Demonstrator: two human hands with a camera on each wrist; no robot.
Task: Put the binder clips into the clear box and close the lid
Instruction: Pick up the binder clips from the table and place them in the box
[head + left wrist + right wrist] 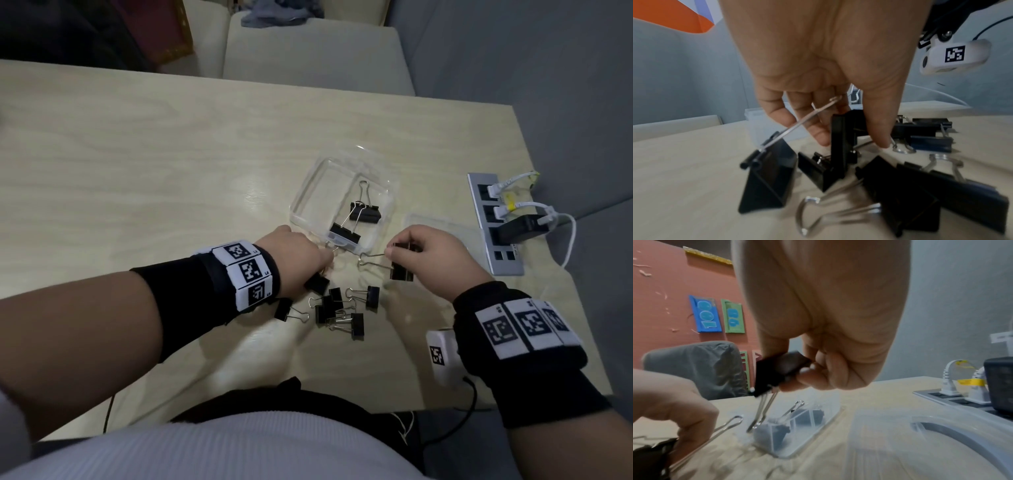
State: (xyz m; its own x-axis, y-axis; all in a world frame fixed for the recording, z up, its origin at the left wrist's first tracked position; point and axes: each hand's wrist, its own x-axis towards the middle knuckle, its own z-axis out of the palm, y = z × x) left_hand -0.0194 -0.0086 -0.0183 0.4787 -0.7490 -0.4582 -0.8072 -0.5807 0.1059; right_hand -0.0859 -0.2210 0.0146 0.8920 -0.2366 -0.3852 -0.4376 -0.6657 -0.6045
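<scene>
A clear box (322,192) stands open mid-table with two black binder clips (365,211) inside; the box (830,412) also shows in the right wrist view. Its clear lid (442,229) lies flat to the right, beneath my right hand (394,253). That hand (795,374) pinches a black binder clip (777,371), wire handles hanging down just before the box's near edge. My left hand (322,263) reaches into a pile of several loose clips (342,308) in front of the box. In the left wrist view the left hand (851,139) grips one upright black clip (840,146) between fingers and thumb.
A grey power strip (493,219) with white plugs and a black adapter (520,228) lies along the table's right edge. A pale chair (315,54) stands beyond the far edge. My torso is against the near edge.
</scene>
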